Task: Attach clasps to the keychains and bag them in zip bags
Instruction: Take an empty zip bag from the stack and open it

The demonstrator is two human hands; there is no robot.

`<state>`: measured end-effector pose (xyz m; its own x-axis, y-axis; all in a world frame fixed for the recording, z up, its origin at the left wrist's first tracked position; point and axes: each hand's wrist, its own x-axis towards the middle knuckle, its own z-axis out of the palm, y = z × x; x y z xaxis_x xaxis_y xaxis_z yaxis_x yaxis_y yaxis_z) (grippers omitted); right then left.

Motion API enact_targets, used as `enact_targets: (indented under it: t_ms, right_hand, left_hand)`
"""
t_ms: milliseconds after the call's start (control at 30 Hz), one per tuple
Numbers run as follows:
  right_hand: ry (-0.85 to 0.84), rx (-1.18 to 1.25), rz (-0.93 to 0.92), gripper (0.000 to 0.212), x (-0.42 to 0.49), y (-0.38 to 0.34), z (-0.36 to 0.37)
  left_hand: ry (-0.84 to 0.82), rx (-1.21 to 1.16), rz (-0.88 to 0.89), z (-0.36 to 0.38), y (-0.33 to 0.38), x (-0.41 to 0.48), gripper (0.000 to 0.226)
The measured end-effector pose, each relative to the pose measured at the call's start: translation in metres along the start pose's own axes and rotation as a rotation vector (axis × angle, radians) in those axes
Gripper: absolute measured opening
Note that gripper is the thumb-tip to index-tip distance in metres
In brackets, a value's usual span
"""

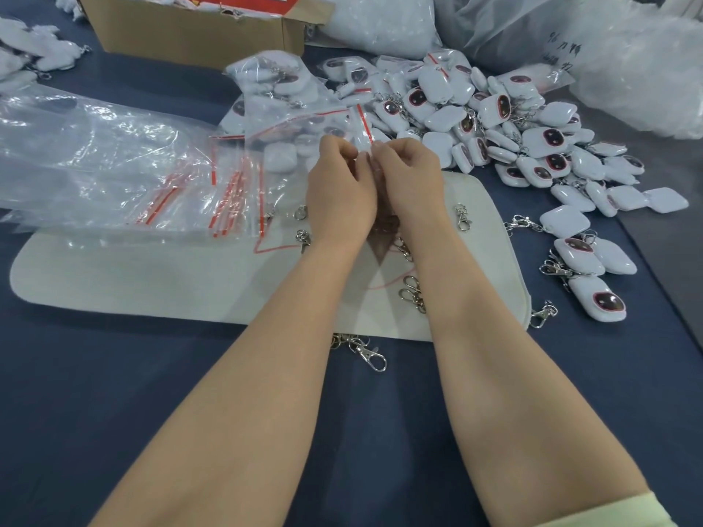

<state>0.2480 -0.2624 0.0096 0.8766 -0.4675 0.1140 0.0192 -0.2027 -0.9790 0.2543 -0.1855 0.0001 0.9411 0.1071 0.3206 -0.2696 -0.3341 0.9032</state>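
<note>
The left hand [338, 192] and right hand [409, 184] are held close together above a grey felt mat [152, 275], fingers curled and fingertips almost touching. A clear zip bag [380, 260] is pinched at its top edge by both hands and hangs down between the wrists onto the mat. A dark shape is seen through the plastic, but what it is cannot be told.

Loose metal clasps [412, 289] are scattered on the mat around the forearms, and 1 more clasp [371, 353] lies just off its near edge on the blue tablecloth [114, 393]. A pile of white keychains [532, 142] is spread to the right. A few keychains with clasps fitted [582, 260] lie nearer, beside the mat's right end. A stack of empty zip bags [228, 184] overlaps the mat's left part. Filled bags [289, 93] are heaped beyond the hands, in front of a cardboard box [198, 36].
</note>
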Motion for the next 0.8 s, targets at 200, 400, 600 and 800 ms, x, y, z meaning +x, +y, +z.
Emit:
enact_targets:
  t_ms: [200,400,600,800]
  right_hand:
    - [-0.022,0.026,0.031,0.031,-0.0020,-0.0026,0.0008]
    - [-0.003,0.018,0.059,0.046,-0.0023,-0.0030,0.0005]
    - [0.017,0.006,0.038,0.050,-0.0012,-0.0027,0.0008]
    - [-0.002,-0.009,0.015,0.039,-0.0011,-0.0007,0.0000]
  left_hand:
    - [0.008,-0.022,-0.008,-0.0001,-0.0005,0.0001,0.008]
    - [0.005,-0.084,-0.049,0.0007,0.0007,-0.0018,0.014]
    - [0.007,-0.117,-0.083,-0.0013,0.0028,-0.0003,0.011]
    - [-0.028,-0.113,-0.069,-0.0006,0.0025,0.0005,0.018]
